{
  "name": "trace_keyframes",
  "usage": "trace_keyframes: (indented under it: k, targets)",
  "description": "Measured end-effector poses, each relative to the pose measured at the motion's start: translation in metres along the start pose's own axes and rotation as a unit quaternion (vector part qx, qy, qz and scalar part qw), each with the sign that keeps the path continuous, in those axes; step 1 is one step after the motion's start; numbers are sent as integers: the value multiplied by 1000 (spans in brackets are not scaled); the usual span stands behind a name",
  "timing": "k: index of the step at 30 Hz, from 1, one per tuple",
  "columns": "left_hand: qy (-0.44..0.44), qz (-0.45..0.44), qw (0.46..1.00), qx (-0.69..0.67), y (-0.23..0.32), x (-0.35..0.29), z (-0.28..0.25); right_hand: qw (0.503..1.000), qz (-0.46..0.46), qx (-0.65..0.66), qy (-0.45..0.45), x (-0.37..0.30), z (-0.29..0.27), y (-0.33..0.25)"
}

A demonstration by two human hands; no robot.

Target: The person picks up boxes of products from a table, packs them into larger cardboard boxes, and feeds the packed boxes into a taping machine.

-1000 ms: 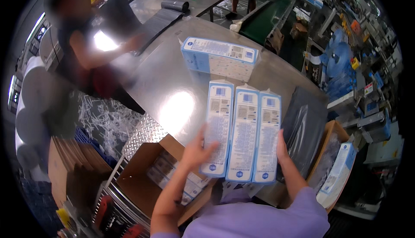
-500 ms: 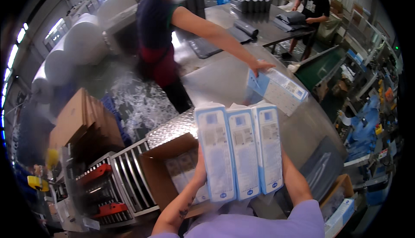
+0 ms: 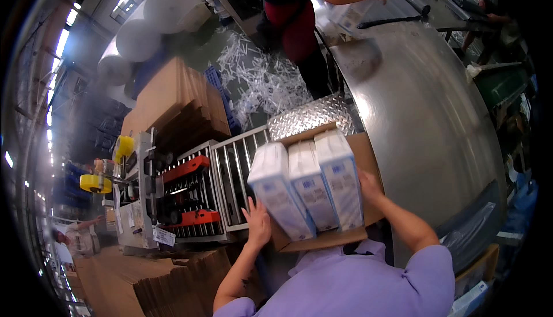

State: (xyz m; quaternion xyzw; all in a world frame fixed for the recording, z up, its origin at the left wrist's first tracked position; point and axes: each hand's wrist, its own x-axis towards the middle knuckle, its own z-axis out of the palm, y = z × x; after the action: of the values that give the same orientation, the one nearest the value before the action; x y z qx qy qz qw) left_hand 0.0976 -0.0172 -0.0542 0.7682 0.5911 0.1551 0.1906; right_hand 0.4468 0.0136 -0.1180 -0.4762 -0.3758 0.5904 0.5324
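Note:
Three white and light-blue rectangular packs stand side by side, tilted, in the opening of a brown cardboard box. Their upper ends rise above its rim. My left hand is open beside the leftmost pack, at the box's left edge, with its fingers spread. On the other side my right hand lies with stretched fingers along the rightmost pack, inside the right flap. Its fingertips are partly hidden by that pack. The packs block most of the box's inside.
Left of the box runs a roller conveyor with red bars and yellow tape rolls. Flat cartons are stacked beyond and nearer me. A metal table extends to the right. A co-worker reaches across its far end.
The three packs have gone from in front of me, held between both hands, to the box at the left. My left hand's fingers have spread. The co-worker's arm has left the pack on the table.

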Motion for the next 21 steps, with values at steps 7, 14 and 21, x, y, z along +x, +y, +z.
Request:
trace_keyframes:
  k: [7,14,21]
  targets:
    - [157,204,949,181,115,121,-63,682,-421,-586,-116,59,51,-138]
    - [-37,-17,995,92,62,150,42,652,-108,-705,-257,104,86,-83]
    - [113,-1,984,138,-4,195,127,653,-418,-632,-12,113,79,16]
